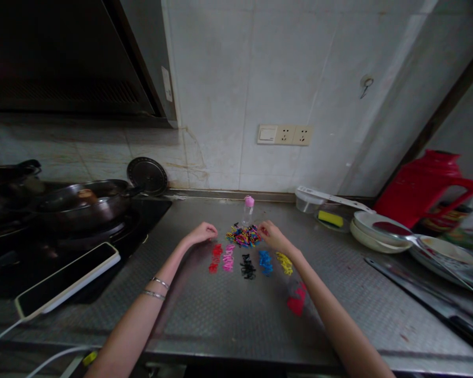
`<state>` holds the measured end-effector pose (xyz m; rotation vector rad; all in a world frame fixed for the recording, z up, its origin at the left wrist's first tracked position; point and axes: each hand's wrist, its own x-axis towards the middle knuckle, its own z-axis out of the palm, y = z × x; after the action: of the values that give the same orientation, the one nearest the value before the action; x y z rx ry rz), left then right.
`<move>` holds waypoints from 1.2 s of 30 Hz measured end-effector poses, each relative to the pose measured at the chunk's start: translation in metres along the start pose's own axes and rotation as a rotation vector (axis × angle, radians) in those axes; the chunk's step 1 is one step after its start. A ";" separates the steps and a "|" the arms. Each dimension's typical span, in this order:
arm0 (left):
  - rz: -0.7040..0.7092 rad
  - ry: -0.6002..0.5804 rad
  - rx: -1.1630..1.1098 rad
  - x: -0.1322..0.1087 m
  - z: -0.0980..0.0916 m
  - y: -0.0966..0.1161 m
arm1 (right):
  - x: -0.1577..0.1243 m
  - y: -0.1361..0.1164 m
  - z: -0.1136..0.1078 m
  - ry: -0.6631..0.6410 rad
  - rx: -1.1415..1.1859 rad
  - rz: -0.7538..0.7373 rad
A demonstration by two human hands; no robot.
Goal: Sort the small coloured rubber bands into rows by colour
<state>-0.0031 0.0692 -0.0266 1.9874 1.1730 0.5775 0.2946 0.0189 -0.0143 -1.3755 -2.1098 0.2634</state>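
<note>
A heap of mixed small coloured rubber bands (245, 235) lies on the steel counter. Below it are sorted piles: red bands (215, 258), pink bands (228, 257), black bands (247, 266), blue bands (265, 262) and yellow bands (285, 263). My left hand (202, 233) hovers or rests left of the heap, just above the red pile, its fingers curled together. At the heap's right edge, my right hand (274, 235) has its fingertips pinched and touching or nearly touching the bands. Anything within either pinch is too small to make out. Behind the heap stands a clear bottle with a pink cap (249, 202).
On the left a phone-like device (69, 279) lies by the cooktop, with a pan (89, 210) behind. To the right are a yellow sponge (330, 218), stacked bowls (378, 236), a red jug (418, 189) and a long dark-handled knife (421, 302). A red patch (297, 300) marks the counter.
</note>
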 end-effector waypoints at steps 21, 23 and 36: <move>0.072 0.129 0.306 0.011 0.040 0.019 | -0.024 0.041 -0.006 0.085 -0.056 0.094; 0.079 0.130 0.311 0.012 0.040 0.020 | -0.024 0.040 -0.006 0.092 -0.047 0.088; 0.118 0.105 0.271 0.019 0.043 0.016 | -0.026 0.037 -0.012 0.112 -0.014 0.088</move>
<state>0.0443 0.0651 -0.0401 2.2922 1.2588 0.6153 0.3370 0.0103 -0.0323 -1.4596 -1.9658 0.2023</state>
